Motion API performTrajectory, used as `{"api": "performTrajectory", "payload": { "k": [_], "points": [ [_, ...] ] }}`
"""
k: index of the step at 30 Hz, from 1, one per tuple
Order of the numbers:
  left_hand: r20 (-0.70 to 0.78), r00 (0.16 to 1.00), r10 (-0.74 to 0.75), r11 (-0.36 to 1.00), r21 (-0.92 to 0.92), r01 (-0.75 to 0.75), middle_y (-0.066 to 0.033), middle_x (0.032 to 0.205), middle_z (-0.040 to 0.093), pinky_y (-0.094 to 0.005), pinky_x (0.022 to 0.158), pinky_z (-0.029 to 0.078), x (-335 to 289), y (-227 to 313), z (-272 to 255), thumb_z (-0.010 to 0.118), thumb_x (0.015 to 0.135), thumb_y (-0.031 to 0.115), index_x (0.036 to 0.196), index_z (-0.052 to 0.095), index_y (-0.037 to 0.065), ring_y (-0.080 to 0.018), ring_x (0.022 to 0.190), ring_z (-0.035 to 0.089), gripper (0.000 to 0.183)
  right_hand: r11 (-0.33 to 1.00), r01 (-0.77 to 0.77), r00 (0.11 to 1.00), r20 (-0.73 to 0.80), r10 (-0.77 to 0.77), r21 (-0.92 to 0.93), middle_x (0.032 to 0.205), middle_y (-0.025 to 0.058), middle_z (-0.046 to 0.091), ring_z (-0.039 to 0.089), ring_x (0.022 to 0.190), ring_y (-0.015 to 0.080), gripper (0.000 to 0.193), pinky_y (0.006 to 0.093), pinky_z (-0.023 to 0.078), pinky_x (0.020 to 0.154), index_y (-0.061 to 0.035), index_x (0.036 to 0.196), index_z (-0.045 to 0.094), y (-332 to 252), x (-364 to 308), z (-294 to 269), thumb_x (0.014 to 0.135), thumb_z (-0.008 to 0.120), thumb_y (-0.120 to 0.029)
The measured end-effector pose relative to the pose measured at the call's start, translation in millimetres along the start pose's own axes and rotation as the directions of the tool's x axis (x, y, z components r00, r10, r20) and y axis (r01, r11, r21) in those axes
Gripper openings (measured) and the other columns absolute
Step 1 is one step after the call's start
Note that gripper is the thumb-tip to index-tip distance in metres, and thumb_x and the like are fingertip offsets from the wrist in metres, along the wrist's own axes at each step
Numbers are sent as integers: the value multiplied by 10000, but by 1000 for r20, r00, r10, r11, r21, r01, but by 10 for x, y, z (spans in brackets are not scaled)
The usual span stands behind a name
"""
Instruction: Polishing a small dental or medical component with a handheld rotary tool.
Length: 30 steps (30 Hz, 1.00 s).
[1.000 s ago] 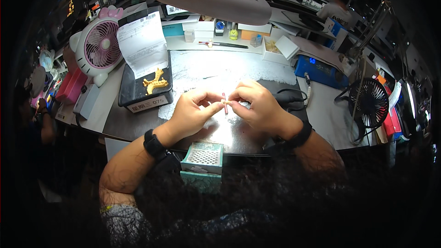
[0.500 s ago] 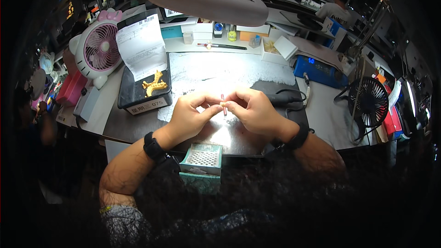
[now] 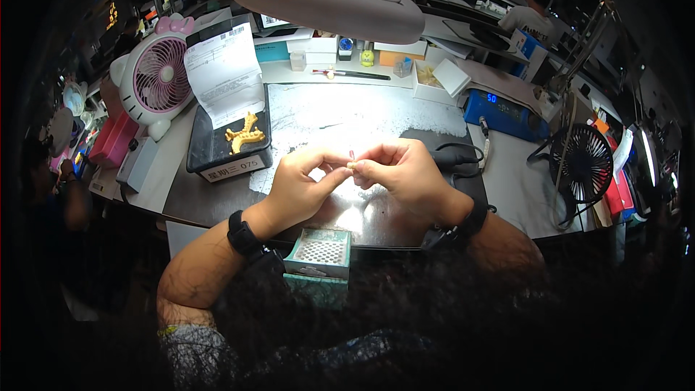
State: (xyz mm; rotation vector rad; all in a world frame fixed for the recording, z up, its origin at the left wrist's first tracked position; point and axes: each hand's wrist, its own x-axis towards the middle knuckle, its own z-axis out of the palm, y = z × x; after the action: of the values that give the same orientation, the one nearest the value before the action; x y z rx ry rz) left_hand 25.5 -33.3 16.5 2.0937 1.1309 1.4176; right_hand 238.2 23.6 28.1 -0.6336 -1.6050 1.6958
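Observation:
Above the middle of the metal-topped bench [image 3: 326, 217], my two hands meet with their fingertips pinched together. My left hand [image 3: 304, 181] grips a small pale piece [image 3: 352, 165] between thumb and forefinger. On its other side my right hand [image 3: 405, 177] pinches a thin red stick or strip [image 3: 352, 153], whose upper end pokes up between the fingers. The lower part of the strip is hidden by my right fingers. Yellow dental models [image 3: 245, 134] lie in a black tray [image 3: 267, 150] left of my hands, with a printed sheet [image 3: 226, 76] propped above them.
A grey lamp head [image 3: 326, 0] hangs over the bench. Brushes [image 3: 362, 74] lie at the back. A blue device [image 3: 499, 112] with a lit display and a black fan [image 3: 580, 163] stand right, a white-and-pink fan [image 3: 159, 76] left. A green perforated box [image 3: 318, 250] sits at the front edge.
My right fingers have turned and curled inward around the red strip, so less of it shows below the pale piece. My left hand has hardly moved.

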Motion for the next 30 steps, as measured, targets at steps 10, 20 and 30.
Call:
{"api": "performTrajectory", "payload": {
  "k": [10,20,30],
  "points": [
    [-20,999,33,999,24,-32,-113,962,783,-286,731,579,6,26,-3,792,920,71,1062,775,15,-155,791,734,153,987,129,991,-35,-132,-92,951,66,760,708,867,99,135,249,577,784,22,1035,737,102,6,9,931,783,-52],
    [-17,1000,-8,1000,-31,7,-112,946,785,-287,753,580,0,33,-9,793,928,84,1053,777,6,-158,807,740,148,937,294,956,44,-291,-186,1067,95,729,701,1006,145,164,295,580,919,50,1095,703,89,-29,0,938,749,37],
    [-7,997,72,997,-36,-72,-91,921,772,-292,764,559,-9,-42,-29,793,896,7,987,770,7,-165,833,723,93,840,378,921,67,-383,-390,1048,91,740,709,974,133,144,279,587,879,32,1044,737,1,-63,31,906,777,44]
  ]
}}
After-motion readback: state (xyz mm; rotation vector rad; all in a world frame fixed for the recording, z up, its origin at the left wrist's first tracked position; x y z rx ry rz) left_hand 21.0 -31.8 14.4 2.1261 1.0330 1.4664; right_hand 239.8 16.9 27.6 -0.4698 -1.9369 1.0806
